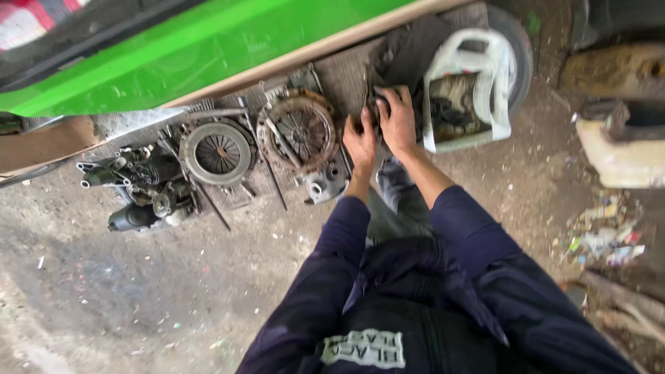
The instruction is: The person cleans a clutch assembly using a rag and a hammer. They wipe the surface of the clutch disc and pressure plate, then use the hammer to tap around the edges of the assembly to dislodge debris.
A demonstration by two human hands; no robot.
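Dirt floor, both hands gripping dark greasy part w/ fingers closed

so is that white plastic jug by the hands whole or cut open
Cut open. The white jug lies on its side with one wall cut away, and dark parts show inside it. The right hand works just beside it.

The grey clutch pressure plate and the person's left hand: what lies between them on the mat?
In the head view, a rusty clutch disc lies between the grey pressure plate and the left hand, with a small metal housing just below it.
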